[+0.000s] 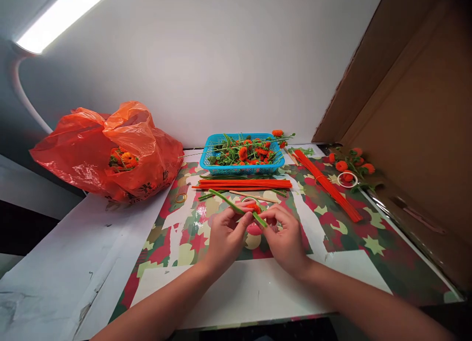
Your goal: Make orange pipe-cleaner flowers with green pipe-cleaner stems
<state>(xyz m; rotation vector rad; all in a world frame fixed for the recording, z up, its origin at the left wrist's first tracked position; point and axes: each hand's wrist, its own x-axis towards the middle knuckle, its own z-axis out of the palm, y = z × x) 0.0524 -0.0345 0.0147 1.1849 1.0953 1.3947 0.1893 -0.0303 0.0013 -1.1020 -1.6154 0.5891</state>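
Observation:
My left hand (225, 235) and my right hand (284, 235) meet over the patterned table cover, fingers pinched. Between them they hold a green pipe cleaner (238, 208) that slants up to the left, with a small orange fuzzy flower head (254, 207) at the fingertips. Both hands are closed on this piece. Just beyond them lie a bundle of orange pipe cleaners (245, 184) and a thin wooden stick (250, 197).
A blue basket (240, 168) of finished orange flowers on green stems stands at the back. An orange plastic bag (110, 149) sits left. Another orange bundle (326, 183), loose flowers (350, 165) and a tape ring (347, 179) lie right, beside a cardboard wall (413, 134).

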